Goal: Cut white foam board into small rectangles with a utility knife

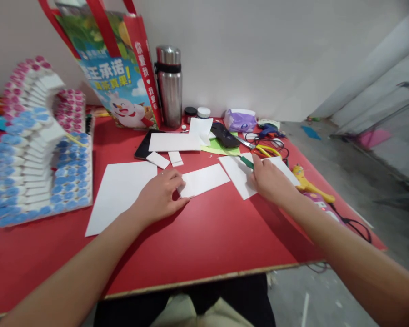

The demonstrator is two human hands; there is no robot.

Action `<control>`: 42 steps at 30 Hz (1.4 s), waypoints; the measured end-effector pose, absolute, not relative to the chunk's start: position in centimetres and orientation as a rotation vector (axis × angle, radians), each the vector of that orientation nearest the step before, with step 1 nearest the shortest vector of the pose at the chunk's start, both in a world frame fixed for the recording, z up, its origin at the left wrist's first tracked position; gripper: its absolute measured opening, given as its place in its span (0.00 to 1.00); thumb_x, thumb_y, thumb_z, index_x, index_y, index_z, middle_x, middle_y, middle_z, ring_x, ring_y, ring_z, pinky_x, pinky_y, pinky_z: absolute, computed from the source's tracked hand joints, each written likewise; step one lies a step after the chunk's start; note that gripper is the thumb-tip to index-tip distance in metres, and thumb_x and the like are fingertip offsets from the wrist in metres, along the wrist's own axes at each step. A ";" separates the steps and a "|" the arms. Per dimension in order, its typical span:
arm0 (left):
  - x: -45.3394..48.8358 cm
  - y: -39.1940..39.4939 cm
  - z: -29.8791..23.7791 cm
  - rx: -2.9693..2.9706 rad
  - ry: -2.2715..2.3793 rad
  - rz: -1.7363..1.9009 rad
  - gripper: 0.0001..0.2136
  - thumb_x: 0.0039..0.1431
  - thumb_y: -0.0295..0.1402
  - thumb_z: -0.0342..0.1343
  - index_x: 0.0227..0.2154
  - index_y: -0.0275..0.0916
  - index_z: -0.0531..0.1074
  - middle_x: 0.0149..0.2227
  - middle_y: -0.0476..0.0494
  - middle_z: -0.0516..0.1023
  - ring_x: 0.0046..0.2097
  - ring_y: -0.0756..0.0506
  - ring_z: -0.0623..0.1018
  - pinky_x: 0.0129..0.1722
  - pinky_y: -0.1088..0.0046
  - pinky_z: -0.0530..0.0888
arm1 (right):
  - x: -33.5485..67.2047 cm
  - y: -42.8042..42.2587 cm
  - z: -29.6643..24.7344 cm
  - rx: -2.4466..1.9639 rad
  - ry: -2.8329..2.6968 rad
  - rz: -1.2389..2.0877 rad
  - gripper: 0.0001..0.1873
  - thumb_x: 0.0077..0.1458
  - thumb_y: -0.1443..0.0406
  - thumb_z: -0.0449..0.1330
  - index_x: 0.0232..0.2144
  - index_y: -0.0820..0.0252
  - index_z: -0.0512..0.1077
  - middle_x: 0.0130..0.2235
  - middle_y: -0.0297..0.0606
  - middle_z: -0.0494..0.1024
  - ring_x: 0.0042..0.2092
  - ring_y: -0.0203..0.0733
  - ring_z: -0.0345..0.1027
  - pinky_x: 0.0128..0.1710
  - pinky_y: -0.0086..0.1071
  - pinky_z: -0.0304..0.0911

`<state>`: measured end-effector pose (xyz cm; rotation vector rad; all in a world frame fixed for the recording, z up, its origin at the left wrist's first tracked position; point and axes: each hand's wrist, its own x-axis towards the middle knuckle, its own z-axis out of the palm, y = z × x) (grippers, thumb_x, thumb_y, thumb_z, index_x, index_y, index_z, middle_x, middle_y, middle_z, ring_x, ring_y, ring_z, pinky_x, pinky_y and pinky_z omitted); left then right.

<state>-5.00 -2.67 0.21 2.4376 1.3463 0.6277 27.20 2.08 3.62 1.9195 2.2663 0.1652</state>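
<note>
My left hand (160,195) rests on the red table (197,240) with its fingers curled, pinching the near corner of a white foam strip (204,180). A large white sheet (117,193) lies just left of that hand. My right hand (269,181) lies on another white sheet (240,175), fingers closed on a green-handled tool (246,162) whose tip points up and left. Yellow-handled scissors (264,150) lie just beyond the right hand.
A blue and pink tiered paper model (37,145) fills the left side. At the back stand a printed shopping bag (119,68), a steel flask (169,86), small jars, a purple pouch (240,120), a dark tablet under white pieces (173,141), cables and a yellow toy (308,184).
</note>
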 end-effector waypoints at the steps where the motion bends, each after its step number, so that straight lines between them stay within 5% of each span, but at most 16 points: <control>1: -5.0 -2.7 0.2 2.437 1.349 0.629 0.09 0.61 0.40 0.61 0.37 0.40 0.72 0.47 0.37 0.76 0.50 0.36 0.76 0.45 0.58 0.75 | 26.9 1.7 4.0 1.964 2.271 0.084 0.32 0.68 0.64 0.45 0.69 0.78 0.53 0.51 0.65 0.74 0.45 0.59 0.74 0.42 0.43 0.66; 6: -5.0 -2.7 0.4 2.435 1.362 0.598 0.10 0.61 0.40 0.61 0.38 0.39 0.72 0.48 0.36 0.75 0.49 0.36 0.76 0.46 0.57 0.75 | 25.3 -0.5 6.9 1.983 2.415 -0.229 0.25 0.72 0.60 0.42 0.64 0.67 0.60 0.46 0.56 0.79 0.45 0.56 0.77 0.40 0.39 0.67; 10: -5.0 -2.7 0.4 2.432 1.359 0.598 0.09 0.61 0.39 0.61 0.37 0.40 0.71 0.47 0.37 0.75 0.48 0.37 0.76 0.45 0.58 0.74 | 23.5 -2.1 9.2 1.966 2.292 -0.934 0.15 0.70 0.60 0.45 0.49 0.61 0.67 0.28 0.40 0.79 0.28 0.46 0.76 0.27 0.33 0.66; 13: -5.0 -2.7 0.4 2.440 1.361 0.605 0.09 0.61 0.39 0.61 0.36 0.40 0.71 0.46 0.38 0.75 0.47 0.38 0.75 0.44 0.59 0.74 | 21.6 -3.1 9.8 1.861 2.193 -1.374 0.16 0.68 0.62 0.48 0.55 0.58 0.64 0.22 0.31 0.75 0.20 0.42 0.73 0.20 0.30 0.66; 20: -4.9 -2.6 0.4 2.447 1.374 0.577 0.10 0.61 0.40 0.62 0.36 0.40 0.70 0.45 0.38 0.75 0.46 0.38 0.75 0.44 0.59 0.74 | 17.7 -3.7 8.8 1.630 2.382 -1.074 0.35 0.66 0.64 0.51 0.73 0.52 0.49 0.30 0.37 0.79 0.11 0.35 0.61 0.11 0.28 0.55; 36: -4.9 -2.6 0.6 2.436 1.359 0.570 0.09 0.61 0.37 0.62 0.33 0.40 0.68 0.45 0.37 0.74 0.45 0.38 0.74 0.44 0.58 0.73 | 15.8 -3.7 8.3 1.557 2.302 -0.973 0.36 0.68 0.64 0.44 0.75 0.51 0.41 0.43 0.53 0.82 0.13 0.36 0.62 0.12 0.31 0.57; 42: -4.8 -2.6 0.6 2.448 1.350 0.575 0.09 0.60 0.37 0.62 0.33 0.39 0.69 0.45 0.36 0.75 0.47 0.37 0.75 0.45 0.58 0.73 | 15.0 -3.3 8.7 1.426 2.431 -0.588 0.34 0.65 0.67 0.47 0.72 0.65 0.52 0.40 0.54 0.82 0.30 0.49 0.76 0.26 0.34 0.60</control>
